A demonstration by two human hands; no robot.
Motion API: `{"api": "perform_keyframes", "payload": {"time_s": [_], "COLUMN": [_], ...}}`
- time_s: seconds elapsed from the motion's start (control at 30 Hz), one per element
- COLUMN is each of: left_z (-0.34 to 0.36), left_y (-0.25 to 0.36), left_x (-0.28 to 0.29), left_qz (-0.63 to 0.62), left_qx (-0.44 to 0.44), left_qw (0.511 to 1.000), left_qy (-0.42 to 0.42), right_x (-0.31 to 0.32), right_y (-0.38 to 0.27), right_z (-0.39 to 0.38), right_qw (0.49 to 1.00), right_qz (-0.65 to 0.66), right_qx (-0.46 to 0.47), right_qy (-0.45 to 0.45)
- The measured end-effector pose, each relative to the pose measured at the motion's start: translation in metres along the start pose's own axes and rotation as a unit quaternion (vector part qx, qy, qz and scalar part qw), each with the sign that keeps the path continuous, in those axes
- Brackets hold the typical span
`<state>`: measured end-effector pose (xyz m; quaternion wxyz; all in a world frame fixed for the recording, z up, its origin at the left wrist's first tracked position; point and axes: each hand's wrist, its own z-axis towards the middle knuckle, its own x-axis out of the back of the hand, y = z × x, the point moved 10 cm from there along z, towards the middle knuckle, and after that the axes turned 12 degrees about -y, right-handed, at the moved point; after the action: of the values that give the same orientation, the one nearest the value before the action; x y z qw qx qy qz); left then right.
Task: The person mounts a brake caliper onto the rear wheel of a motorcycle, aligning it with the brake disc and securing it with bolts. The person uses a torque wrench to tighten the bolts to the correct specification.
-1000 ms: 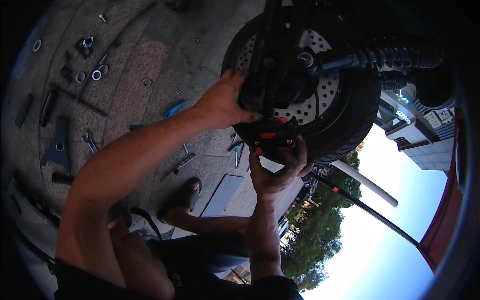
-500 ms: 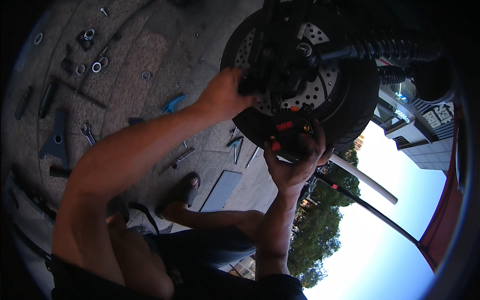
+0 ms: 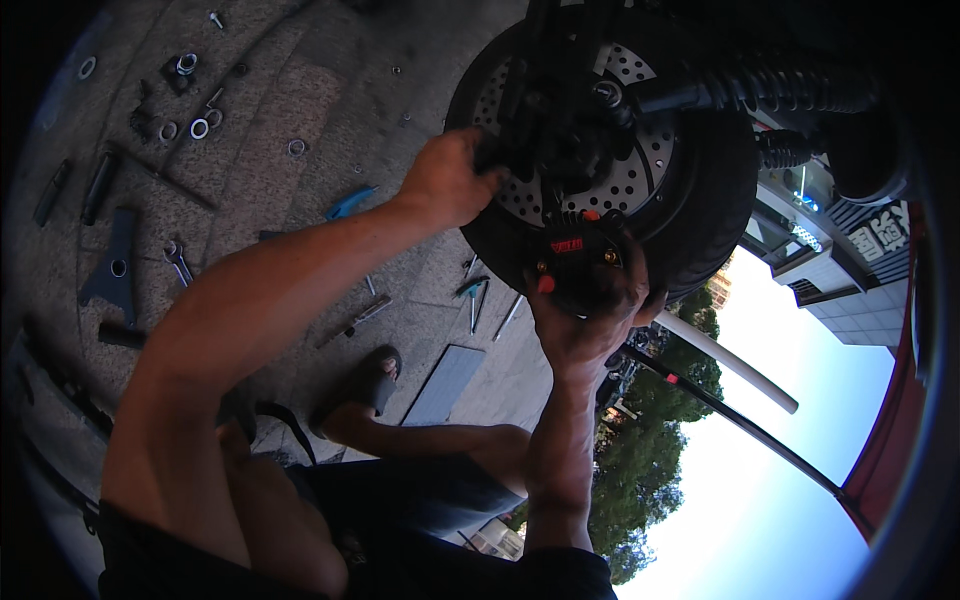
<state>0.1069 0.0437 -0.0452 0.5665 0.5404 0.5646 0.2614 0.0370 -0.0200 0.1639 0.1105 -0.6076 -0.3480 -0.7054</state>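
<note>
In front of me stands a wheel with a black tyre point(image 3: 700, 240) and a drilled silver brake disc point(image 3: 635, 185). My right hand point(image 3: 590, 315) grips a black brake caliper point(image 3: 575, 265) with red lettering and gold bolts, at the lower edge of the disc. Fingers lie on its right side and the thumb on its left. My left hand point(image 3: 450, 180) is closed round a dark part beside the black fork point(image 3: 565, 120); its fingertips and most of that part are hidden in shadow.
Loose nuts, washers and bolts lie on the paved ground at the far left, near a spanner point(image 3: 177, 262) and a dark metal bracket point(image 3: 120, 265). Blue-handled tools point(image 3: 350, 202) rest nearer the wheel. A grey board point(image 3: 445, 385) lies beside my foot. A ribbed black shock absorber point(image 3: 770, 85) extends to the right.
My right hand and the caliper have shifted slightly left, and the caliper has turned a little. My left hand has moved slightly up and left beside the fork.
</note>
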Motion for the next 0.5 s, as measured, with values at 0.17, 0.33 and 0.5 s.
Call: {"api": "perform_keyframes", "payload": {"time_s": [0.17,0.33,0.5], "left_z": [0.004,0.010,0.010], "left_y": [-0.004,-0.011,-0.012], "left_x": [0.000,0.007,0.008], "left_qz": [0.004,0.056,0.045], "left_qx": [-0.016,-0.007,-0.026], "left_qw": [0.999,0.997,0.996], "left_qy": [0.028,0.052,0.074], "right_x": [0.000,0.000,0.003], "right_y": [0.000,0.007,0.009], "right_z": [-0.001,-0.003,-0.005], "right_qw": [1.000,0.999,0.999], "right_qz": [0.010,0.036,0.037], "right_qx": [-0.004,0.001,-0.003], "right_qy": [-0.004,0.013,0.027]}}
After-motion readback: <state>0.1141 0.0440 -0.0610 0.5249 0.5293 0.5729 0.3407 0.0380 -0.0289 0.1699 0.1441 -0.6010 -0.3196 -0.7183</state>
